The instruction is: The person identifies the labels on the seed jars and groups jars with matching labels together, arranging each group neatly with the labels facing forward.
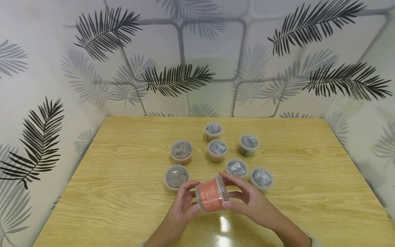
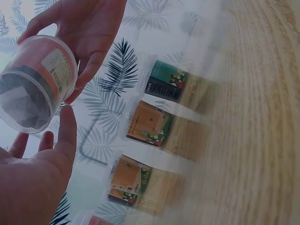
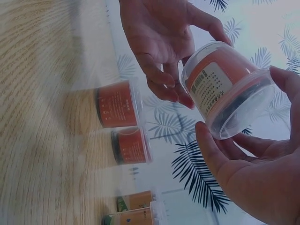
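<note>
A round clear plastic tub (image 1: 211, 195) with an orange-red label is tipped on its side above the table, between both hands. My left hand (image 1: 180, 209) holds its left end, the thumb low and the fingers above and behind. At the right end, my right hand (image 1: 254, 204) grips the rim with thumb and fingers. A white printed panel with a barcode shows on the tub (image 3: 213, 84) in the right wrist view. Dark contents and a pale packet are visible through the tub's clear end (image 2: 28, 103) in the left wrist view.
Two wider lidded tubs (image 1: 181, 151) with orange labels stand upright left of centre. Several smaller tubs (image 1: 217, 150) stand behind and right of the hands, a green-labelled tub (image 2: 165, 79) among them. The wood-grain table (image 1: 117, 178) meets a leaf-patterned wall covering (image 1: 210, 92).
</note>
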Tool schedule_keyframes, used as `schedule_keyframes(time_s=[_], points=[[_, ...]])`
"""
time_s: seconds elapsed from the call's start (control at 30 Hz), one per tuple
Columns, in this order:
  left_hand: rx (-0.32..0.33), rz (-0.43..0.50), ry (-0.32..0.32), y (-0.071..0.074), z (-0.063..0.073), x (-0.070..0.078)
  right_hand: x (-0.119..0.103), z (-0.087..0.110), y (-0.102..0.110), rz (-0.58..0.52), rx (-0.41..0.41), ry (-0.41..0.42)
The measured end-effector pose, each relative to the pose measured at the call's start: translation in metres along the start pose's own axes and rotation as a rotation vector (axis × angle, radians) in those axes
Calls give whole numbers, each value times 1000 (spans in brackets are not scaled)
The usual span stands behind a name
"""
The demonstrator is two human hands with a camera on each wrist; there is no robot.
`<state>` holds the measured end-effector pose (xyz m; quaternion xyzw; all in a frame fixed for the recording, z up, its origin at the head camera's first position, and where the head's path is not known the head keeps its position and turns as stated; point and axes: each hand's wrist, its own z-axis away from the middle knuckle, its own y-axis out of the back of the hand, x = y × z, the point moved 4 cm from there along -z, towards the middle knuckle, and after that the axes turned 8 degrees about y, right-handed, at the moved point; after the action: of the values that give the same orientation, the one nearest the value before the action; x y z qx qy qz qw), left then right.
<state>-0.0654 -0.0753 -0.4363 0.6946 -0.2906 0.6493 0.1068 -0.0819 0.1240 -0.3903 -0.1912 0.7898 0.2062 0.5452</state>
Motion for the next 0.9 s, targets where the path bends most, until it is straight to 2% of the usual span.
schedule_keyframes(time_s=[0.27,0.57,0.77,0.9], points=[[-16,28,-26,0,-2,-1,-1,1,0,36,-34,23],[0,55,-135,-2,-3,3,-2,2,1,39,-67,35],[40,-18,-200,-4,-3,6,1,3,4,45,-50,27],[59,-89,-240,-6,-3,7,4,4,3,13,-33,-11]])
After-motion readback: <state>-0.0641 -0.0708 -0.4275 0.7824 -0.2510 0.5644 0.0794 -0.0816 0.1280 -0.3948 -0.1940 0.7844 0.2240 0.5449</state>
